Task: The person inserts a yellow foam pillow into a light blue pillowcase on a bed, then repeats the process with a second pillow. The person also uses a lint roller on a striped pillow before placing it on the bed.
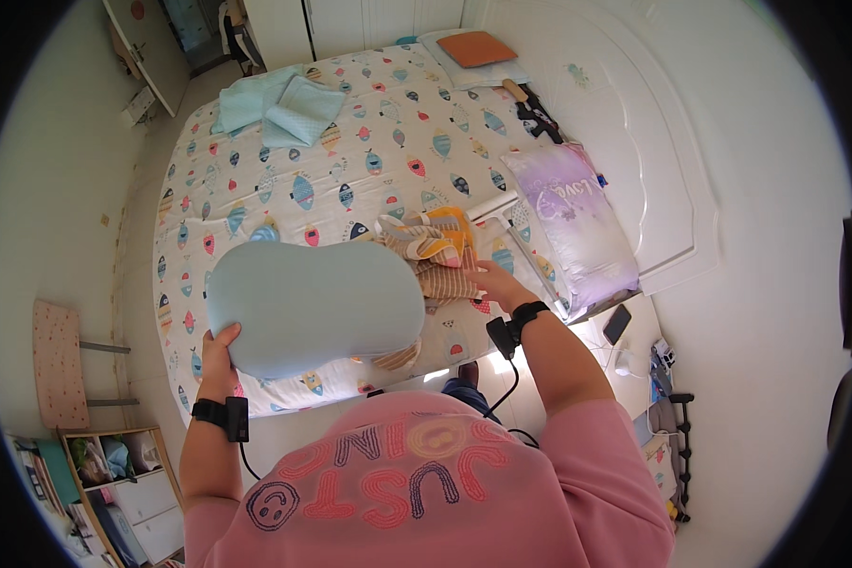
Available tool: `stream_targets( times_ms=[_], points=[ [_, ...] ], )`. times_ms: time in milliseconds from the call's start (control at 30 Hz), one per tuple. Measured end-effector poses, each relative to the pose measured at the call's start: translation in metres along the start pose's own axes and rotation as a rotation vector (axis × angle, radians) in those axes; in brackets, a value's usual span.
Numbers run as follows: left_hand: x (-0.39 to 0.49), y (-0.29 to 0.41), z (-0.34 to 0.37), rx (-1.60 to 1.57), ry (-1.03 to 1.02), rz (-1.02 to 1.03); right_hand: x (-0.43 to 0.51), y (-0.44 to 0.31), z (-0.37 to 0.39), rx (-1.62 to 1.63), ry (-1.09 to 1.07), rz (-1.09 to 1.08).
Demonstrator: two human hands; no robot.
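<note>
A pale blue contoured pillow is tilted over the near side of the bed. My left hand grips its lower left edge, thumb on top and fingers hidden beneath. To the right of the pillow lies a crumpled brown-striped cloth with yellow and grey parts, partly covered by the pillow. My right hand is at the right edge of this cloth with its fingers apart, and no grip on it shows. Just beyond that hand is a white T-shaped squeegee-like tool, its long handle running toward the bed's near right corner.
Fish-print bedding covers the bed. A purple-and-white pillow leans near the headboard. Folded mint-green fabric lies at the far left, an orange cushion at the far right. A phone rests on the bedside surface.
</note>
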State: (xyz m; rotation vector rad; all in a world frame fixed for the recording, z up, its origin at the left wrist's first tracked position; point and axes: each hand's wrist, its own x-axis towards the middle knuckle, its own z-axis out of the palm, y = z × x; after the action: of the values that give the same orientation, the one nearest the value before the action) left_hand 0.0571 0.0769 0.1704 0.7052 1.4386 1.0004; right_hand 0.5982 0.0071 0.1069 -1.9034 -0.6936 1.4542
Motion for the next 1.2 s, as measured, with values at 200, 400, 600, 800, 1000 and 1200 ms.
stream_targets(
  times_ms=[200,400,600,800,1000,1200],
  points=[
    [0.001,-0.04,0.073,0.223,0.171,0.013,0.1,0.117,-0.127,-0.262,0.285,0.101],
    [0.015,-0.036,0.15,0.466,0.233,0.051,0.163,0.19,-0.216,-0.738,0.345,0.269],
    [0.021,-0.034,0.193,0.611,0.347,0.029,0.218,0.22,-0.241,-0.796,0.274,0.343],
    [0.014,-0.044,0.197,0.659,0.39,0.031,0.253,0.234,-0.237,-0.78,0.258,0.329],
    [0.008,-0.052,0.193,0.634,0.407,0.063,0.275,0.254,-0.226,-0.713,0.369,0.264],
    [0.015,-0.051,0.187,0.666,0.385,0.08,0.246,0.21,-0.236,-0.755,0.408,-0.029]
  ],
)
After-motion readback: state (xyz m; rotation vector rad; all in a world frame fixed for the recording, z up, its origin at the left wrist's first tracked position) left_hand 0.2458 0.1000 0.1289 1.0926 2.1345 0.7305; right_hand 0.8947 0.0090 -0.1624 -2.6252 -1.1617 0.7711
